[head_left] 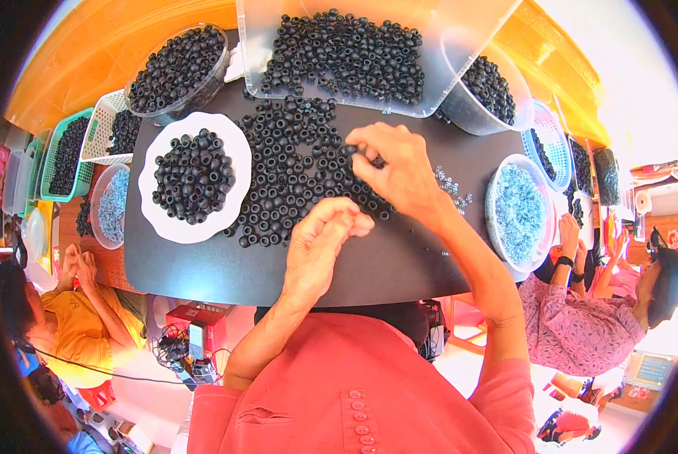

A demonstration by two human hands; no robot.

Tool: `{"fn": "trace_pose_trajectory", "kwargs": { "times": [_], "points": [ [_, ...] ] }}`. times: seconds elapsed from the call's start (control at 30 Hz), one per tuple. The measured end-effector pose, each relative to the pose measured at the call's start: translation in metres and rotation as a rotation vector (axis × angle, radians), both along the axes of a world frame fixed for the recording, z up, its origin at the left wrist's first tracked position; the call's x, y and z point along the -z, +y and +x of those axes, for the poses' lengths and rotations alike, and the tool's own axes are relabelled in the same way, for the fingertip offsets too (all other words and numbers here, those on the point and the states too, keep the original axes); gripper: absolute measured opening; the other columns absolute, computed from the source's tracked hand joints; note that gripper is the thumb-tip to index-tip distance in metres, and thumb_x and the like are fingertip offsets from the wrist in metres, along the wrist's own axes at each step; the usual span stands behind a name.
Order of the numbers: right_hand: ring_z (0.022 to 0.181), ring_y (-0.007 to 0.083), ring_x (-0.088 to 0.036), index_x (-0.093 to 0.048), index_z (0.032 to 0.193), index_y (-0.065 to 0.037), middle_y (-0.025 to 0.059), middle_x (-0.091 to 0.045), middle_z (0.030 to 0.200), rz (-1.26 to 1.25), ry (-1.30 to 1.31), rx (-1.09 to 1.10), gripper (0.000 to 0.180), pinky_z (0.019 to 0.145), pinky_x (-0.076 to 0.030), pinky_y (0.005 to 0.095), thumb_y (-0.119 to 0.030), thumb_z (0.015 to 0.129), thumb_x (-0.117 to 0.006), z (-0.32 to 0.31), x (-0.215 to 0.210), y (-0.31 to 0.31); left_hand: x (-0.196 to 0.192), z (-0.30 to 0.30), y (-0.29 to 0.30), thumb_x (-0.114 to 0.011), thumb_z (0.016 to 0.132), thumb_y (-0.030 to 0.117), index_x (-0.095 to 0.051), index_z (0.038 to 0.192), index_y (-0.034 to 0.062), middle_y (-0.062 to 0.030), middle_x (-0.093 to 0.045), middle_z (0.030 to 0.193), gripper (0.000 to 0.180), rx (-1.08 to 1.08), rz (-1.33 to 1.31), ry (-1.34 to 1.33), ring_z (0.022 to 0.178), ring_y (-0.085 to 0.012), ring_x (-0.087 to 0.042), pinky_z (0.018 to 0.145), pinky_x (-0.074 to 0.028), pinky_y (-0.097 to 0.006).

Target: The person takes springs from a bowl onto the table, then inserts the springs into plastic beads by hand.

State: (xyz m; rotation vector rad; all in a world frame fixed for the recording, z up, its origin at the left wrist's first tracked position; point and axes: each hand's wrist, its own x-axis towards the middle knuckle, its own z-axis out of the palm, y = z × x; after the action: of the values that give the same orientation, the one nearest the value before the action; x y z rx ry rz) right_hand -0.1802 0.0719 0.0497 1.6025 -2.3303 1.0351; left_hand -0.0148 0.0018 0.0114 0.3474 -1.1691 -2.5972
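Observation:
My right hand (pixel 399 170) is over the right side of a loose heap of small black, round, bead-like pieces (pixel 286 159), each with a hole. Its thumb and fingers are closed on a black bead-like piece (pixel 379 162); another dark piece shows by the fingertips. Just nearer to me, my left hand (pixel 320 246) is closed in a pinch at the heap's near edge. Whatever it may hold is hidden by the fingers. A white scalloped plate (pixel 157 204) left of the heap carries a mound of the same black pieces.
At the back stands a clear tub (pixel 437 98) of black pieces, flanked by round containers (pixel 218 79). A bowl of small clear-blue pieces (pixel 519 216) stands on the dark table's (pixel 195 272) right edge, with a few scattered pieces (pixel 460 198) nearby. People sit at both sides.

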Motion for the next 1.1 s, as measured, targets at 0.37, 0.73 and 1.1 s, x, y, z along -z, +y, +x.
{"fn": "trace_pose_trajectory", "kwargs": {
  "times": [0.37,0.73,1.1],
  "points": [
    [0.07,0.0209,-0.06,-0.063,0.093,-0.003,0.0082,-0.062,0.083,-0.125,-0.109,-0.062,0.024,0.067,-0.048,0.0314,0.002,0.07,-0.067,0.056,-0.012,0.035,-0.008,-0.01,-0.004,-0.051,0.093,0.005,-0.054,0.11,0.0019,-0.0005,-0.057,0.095,0.018,-0.156,-0.35,-0.011,0.088,-0.007,-0.052,0.081,-0.044,-0.023],
    [0.068,0.0144,-0.058,-0.065,0.098,-0.002,0.0074,-0.061,0.086,-0.167,-0.354,-0.065,0.028,0.063,-0.049,0.0265,0.002,0.071,-0.067,0.059,-0.004,0.038,-0.003,-0.008,-0.008,-0.044,0.098,0.017,-0.056,0.112,-0.0027,-0.0131,-0.063,0.104,0.027,0.019,0.006,0.093,0.099,-0.0198,-0.062,0.09,-0.046,-0.031],
    [0.07,0.0133,-0.058,-0.066,0.099,-0.003,0.0072,-0.062,0.088,-0.164,-0.392,-0.066,0.029,0.063,-0.049,0.0251,0.004,0.07,-0.066,0.058,0.0,0.035,-0.01,-0.008,-0.01,-0.041,0.096,0.013,-0.052,0.113,-0.0042,-0.014,-0.061,0.105,0.027,0.055,0.0,0.043,0.101,-0.0204,-0.06,0.093,-0.045,-0.034]
  ]
}}
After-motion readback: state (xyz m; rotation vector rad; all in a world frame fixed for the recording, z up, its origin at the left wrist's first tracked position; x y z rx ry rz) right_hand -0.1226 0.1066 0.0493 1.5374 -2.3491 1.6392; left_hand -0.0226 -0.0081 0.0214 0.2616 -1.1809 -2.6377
